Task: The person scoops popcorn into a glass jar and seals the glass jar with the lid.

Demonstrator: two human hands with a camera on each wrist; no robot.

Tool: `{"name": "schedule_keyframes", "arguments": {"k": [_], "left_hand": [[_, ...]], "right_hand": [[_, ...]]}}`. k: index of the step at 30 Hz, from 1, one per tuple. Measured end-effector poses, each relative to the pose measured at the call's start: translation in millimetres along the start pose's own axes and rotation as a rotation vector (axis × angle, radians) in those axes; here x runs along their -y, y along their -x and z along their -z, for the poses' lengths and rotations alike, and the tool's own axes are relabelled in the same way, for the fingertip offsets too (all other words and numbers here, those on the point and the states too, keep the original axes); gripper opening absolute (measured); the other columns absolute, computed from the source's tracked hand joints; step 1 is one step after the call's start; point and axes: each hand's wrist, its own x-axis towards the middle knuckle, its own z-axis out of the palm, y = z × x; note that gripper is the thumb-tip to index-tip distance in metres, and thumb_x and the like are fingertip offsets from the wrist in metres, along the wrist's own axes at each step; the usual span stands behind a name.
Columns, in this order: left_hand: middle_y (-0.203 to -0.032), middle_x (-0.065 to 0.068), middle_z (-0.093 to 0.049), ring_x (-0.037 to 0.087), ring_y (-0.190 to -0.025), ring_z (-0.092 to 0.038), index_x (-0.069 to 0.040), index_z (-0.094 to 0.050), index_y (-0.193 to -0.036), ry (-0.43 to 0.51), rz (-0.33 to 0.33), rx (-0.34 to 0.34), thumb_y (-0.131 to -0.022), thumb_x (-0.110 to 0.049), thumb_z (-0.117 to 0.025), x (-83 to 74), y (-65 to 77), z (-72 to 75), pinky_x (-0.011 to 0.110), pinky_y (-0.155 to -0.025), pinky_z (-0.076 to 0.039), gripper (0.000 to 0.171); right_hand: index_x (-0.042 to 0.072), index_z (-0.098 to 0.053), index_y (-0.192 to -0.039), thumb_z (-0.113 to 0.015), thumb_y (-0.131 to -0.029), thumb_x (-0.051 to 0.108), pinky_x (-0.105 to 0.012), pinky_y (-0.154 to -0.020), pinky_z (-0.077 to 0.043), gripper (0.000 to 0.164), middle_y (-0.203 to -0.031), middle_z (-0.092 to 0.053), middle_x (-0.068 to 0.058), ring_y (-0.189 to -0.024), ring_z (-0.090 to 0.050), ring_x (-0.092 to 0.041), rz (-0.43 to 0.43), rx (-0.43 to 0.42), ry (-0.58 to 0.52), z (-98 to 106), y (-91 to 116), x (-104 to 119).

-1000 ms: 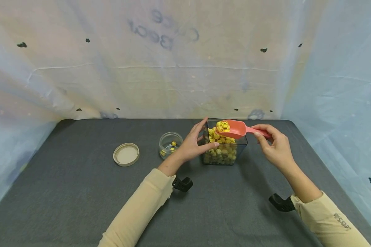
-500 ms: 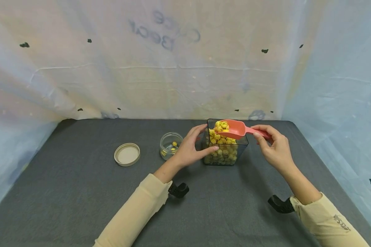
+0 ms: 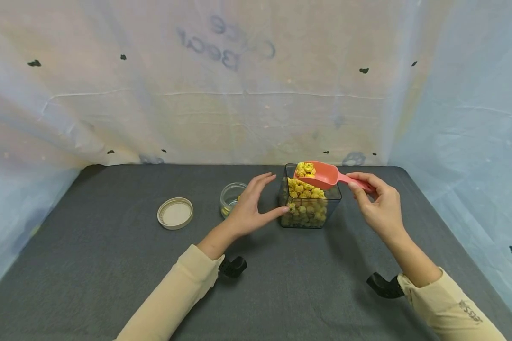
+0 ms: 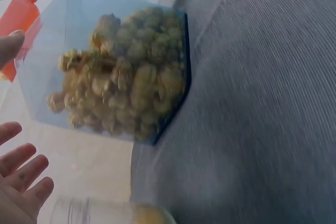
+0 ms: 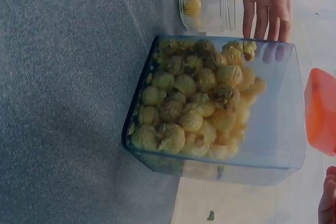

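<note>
My right hand (image 3: pixel 379 203) pinches the handle of a coral-red scoop (image 3: pixel 326 176) loaded with yellow popcorn (image 3: pixel 306 169). The scoop is held over a clear square container (image 3: pixel 333 201) that is more than half full of popcorn (image 5: pixel 194 103). Between that container and a glass jar (image 3: pixel 228 195), my left hand (image 3: pixel 249 208) has its fingers spread and grips nothing. Its thumb is near the container's left side; whether they touch I cannot tell. A little popcorn lies in the jar, which the left hand partly covers in the head view.
A round jar lid (image 3: pixel 175 213) lies on the dark cloth-covered table (image 3: pixel 111 274), left of the jar. Behind the table hangs a pale plastic sheet (image 3: pixel 256 118), and another blue-tinged sheet (image 3: pixel 473 156) borders the right side.
My left hand has let go of the container and moved left towards the jar. The loaded scoop has risen slightly and shifted a little left.
</note>
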Motion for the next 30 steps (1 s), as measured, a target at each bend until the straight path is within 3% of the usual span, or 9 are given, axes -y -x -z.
{"name": "schedule_keyframes", "arguments": {"k": [9, 26, 30], "left_hand": [[-0.155, 0.007, -0.025, 0.028, -0.141, -0.03, -0.016, -0.033, -0.149, -0.102, -0.009, -0.017, -0.086, -0.042, -0.071, 10.6, 7.7, 15.5, 0.054, -0.108, -0.036, 0.078], [-0.155, 0.008, -0.027, 0.028, -0.142, -0.029, -0.016, -0.034, -0.149, -0.176, -0.018, -0.055, -0.085, -0.042, -0.072, 22.1, 20.4, 26.2, 0.055, -0.109, -0.032, 0.079], [-0.155, 0.006, -0.027, 0.027, -0.142, -0.028, -0.015, -0.034, -0.149, -0.192, -0.011, -0.057, -0.084, -0.043, -0.072, 23.2, 23.2, 29.3, 0.054, -0.11, -0.032, 0.08]], "right_hand": [[-0.001, -0.07, -0.107, -0.065, -0.09, 0.002, -0.008, -0.062, -0.044, 0.018, -0.078, -0.061, 0.021, -0.062, -0.053, 0.001, -0.005, -0.006, -0.021, -2.2, 0.6, 6.2], [0.004, -0.073, -0.106, -0.067, -0.088, 0.002, -0.015, -0.054, -0.039, 0.019, -0.077, -0.061, 0.017, -0.057, -0.045, -0.003, 0.007, 0.004, -0.025, -13.2, 7.0, 16.5], [0.003, -0.072, -0.106, -0.067, -0.088, 0.001, -0.014, -0.055, -0.04, 0.019, -0.079, -0.066, 0.005, -0.059, -0.049, -0.002, 0.01, 0.006, -0.027, -17.6, 9.0, 18.4]]}}
